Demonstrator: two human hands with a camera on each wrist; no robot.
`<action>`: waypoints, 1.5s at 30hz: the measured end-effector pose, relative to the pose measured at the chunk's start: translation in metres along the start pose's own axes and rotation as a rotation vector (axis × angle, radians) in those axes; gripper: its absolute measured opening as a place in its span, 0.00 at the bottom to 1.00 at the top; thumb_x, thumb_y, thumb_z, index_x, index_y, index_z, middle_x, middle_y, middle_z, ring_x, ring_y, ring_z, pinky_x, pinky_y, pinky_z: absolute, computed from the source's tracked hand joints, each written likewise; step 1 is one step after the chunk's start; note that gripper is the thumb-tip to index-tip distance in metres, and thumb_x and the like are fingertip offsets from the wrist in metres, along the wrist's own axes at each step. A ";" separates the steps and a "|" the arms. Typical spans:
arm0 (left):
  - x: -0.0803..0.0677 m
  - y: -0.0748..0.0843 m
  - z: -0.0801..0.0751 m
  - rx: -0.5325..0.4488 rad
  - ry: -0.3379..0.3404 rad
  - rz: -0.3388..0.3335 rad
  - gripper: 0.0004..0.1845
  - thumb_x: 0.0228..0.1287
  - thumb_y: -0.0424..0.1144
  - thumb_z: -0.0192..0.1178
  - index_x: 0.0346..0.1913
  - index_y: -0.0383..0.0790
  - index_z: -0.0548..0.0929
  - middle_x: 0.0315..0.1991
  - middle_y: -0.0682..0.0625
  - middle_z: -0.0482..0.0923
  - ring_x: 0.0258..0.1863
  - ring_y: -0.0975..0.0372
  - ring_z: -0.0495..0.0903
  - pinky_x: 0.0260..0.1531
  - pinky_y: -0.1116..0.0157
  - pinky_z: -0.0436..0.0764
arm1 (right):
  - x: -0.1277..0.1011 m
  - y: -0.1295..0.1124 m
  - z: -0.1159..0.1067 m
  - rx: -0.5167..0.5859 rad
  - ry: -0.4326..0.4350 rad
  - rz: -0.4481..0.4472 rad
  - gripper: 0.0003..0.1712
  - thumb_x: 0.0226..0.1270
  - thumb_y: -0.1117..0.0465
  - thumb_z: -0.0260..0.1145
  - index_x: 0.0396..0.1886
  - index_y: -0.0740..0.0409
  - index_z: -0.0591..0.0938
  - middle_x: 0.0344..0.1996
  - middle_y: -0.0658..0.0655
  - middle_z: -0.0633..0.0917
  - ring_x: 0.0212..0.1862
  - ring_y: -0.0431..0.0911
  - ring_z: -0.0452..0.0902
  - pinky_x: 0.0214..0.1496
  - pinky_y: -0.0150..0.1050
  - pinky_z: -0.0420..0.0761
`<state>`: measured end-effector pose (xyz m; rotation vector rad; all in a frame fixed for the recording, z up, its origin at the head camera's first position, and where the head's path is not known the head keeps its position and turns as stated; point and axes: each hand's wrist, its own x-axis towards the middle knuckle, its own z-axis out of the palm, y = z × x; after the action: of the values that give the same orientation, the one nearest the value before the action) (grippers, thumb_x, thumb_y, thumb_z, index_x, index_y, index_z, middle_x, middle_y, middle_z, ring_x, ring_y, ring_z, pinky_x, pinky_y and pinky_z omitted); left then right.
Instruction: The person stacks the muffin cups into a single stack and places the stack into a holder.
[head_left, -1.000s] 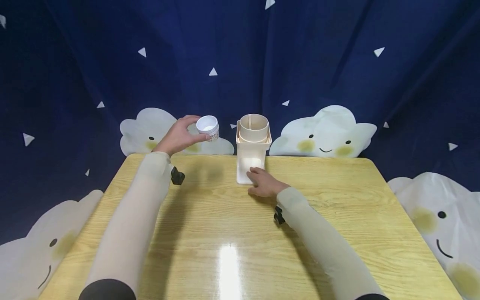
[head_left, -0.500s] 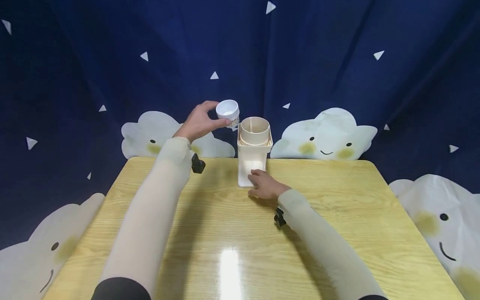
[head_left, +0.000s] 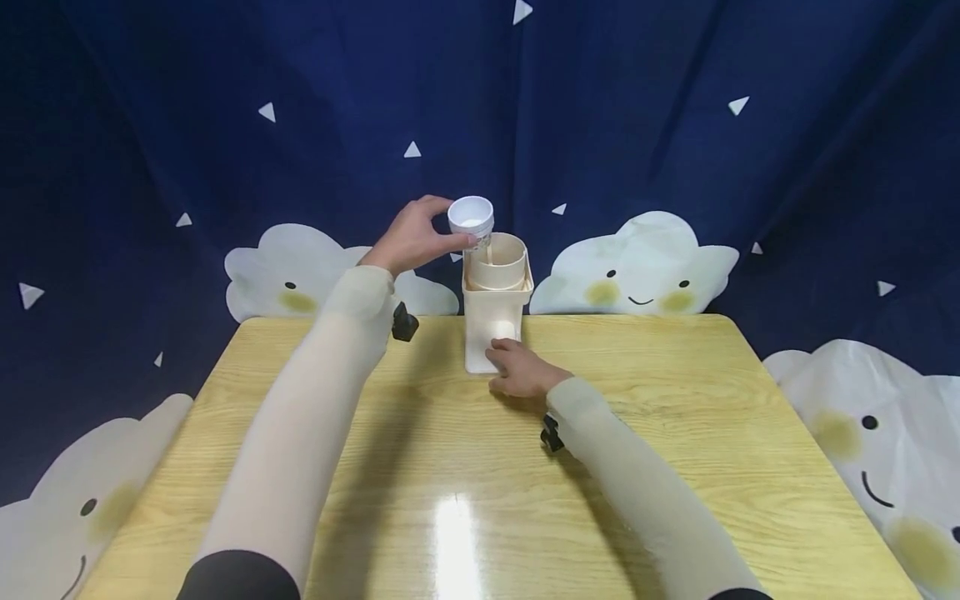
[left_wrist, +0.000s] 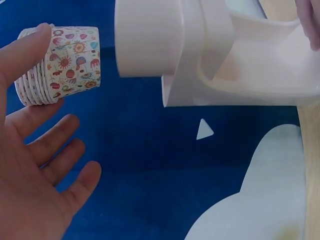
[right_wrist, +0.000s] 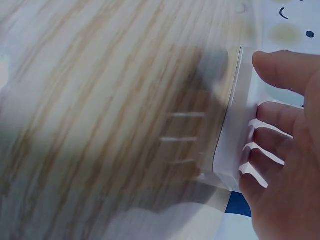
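Observation:
In the head view my left hand (head_left: 415, 238) pinches a short stack of paper cups (head_left: 472, 218) between thumb and fingers, white inside, opening upward. The left wrist view shows flower prints on the cups (left_wrist: 75, 62) and several stacked rims; a small gap parts them from the tube. A cream plastic holder (head_left: 493, 310), seemingly a cup dispenser, stands at the table's back edge with an upright round tube (head_left: 504, 275). The stack is above the tube's left side. Fingertips of my right hand (head_left: 525, 370) rest on the holder's flat base (right_wrist: 234, 120), fingers spread.
Under the holder is a wood-grain table (head_left: 420, 450) with a bright light reflection near the front. Behind it hangs a dark blue curtain (head_left: 337, 100) with white triangles and smiling clouds. A small black device (head_left: 405, 322) sits at the left wrist.
My left hand has carried the cup stack rightward and up, from left of the holder to above its tube. My right hand has stayed on the base.

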<state>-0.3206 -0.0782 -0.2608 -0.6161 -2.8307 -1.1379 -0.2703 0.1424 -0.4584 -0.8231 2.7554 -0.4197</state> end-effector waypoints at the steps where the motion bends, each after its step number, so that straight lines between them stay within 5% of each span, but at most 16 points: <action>1: 0.002 0.000 0.001 0.003 -0.002 -0.007 0.38 0.57 0.55 0.69 0.67 0.41 0.74 0.71 0.45 0.68 0.71 0.51 0.66 0.72 0.51 0.67 | 0.000 0.000 0.000 0.000 0.003 -0.005 0.37 0.68 0.56 0.62 0.73 0.67 0.65 0.75 0.70 0.61 0.76 0.64 0.56 0.79 0.55 0.58; 12: 0.023 0.009 0.017 -0.010 -0.054 -0.011 0.39 0.56 0.57 0.69 0.68 0.44 0.74 0.71 0.47 0.69 0.72 0.53 0.66 0.72 0.52 0.68 | -0.003 0.004 -0.003 0.018 0.017 0.003 0.37 0.69 0.56 0.61 0.74 0.65 0.64 0.76 0.69 0.60 0.77 0.63 0.55 0.80 0.55 0.57; 45: 0.017 0.011 0.024 -0.038 -0.161 -0.111 0.42 0.56 0.56 0.69 0.72 0.44 0.69 0.74 0.45 0.64 0.72 0.51 0.65 0.71 0.48 0.68 | -0.002 -0.005 0.001 0.009 -0.018 0.056 0.37 0.70 0.55 0.61 0.74 0.64 0.65 0.77 0.67 0.59 0.78 0.61 0.54 0.81 0.51 0.56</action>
<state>-0.3293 -0.0495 -0.2682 -0.5846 -3.0201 -1.2148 -0.2663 0.1392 -0.4573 -0.7422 2.7501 -0.4117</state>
